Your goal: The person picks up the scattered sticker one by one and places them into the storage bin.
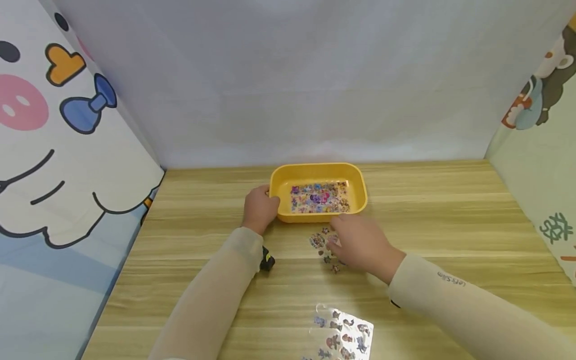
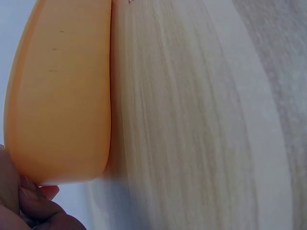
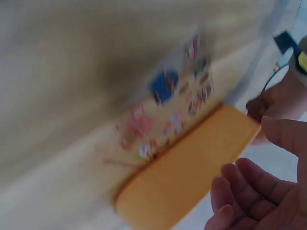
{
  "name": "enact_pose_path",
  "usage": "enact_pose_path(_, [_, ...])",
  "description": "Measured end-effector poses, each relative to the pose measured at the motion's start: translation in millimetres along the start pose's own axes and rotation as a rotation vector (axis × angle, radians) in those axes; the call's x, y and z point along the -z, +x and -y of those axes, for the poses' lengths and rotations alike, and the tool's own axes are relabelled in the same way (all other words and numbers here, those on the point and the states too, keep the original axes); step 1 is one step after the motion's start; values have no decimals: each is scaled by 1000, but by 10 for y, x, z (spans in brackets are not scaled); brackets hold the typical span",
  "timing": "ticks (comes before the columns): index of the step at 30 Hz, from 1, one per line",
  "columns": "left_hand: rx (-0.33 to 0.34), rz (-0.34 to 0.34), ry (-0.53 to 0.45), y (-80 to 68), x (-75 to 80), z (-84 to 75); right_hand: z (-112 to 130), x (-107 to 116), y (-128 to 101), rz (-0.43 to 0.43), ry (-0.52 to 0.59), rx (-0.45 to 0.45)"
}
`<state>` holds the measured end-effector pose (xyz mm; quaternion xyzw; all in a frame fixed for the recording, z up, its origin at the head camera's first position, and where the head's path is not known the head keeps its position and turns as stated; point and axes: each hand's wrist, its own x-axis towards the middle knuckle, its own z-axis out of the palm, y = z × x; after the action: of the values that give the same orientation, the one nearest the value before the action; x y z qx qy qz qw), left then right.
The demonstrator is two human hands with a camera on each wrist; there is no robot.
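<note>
Sticker sheet [image 1: 325, 245] lies flat on the table [image 1: 450, 225], just near of the yellow tray [image 1: 360, 192] | we judge it thin, floppy, light; best lifted by an edge | our right hand [image 1: 357, 245] rests over it, fingers loose, gripping nothing | our left hand [image 1: 260, 207] grasps the tray's left rim.

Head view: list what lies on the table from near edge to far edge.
Sticker sheet at the near edge → right hand over a second sticker sheet → yellow tray, with stickers inside and the left hand at its left end.
</note>
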<state>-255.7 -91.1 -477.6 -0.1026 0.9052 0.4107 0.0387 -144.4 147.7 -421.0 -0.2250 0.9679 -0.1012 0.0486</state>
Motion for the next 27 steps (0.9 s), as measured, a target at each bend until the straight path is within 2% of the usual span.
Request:
enact_pose_path(6, [-17,-1,-16,-9,-7,8,-34,-257,-282,128,167,-57])
enact_pose_path(11, [-34,-14,-14,-21,-2,4,-74,-393,-519,168,256,-68])
enact_pose_path(15, [-35,-12,-17,-32,7,0,-82,-497,-704,153,251,10])
enact_pose_path(19, [-27,-10,-24,-34,10,-4,-87,-562,-781,144,213,76])
enact_pose_path(27, [-23,-8,-30,-45,17,-11,-103,-559,-770,121,220,55])
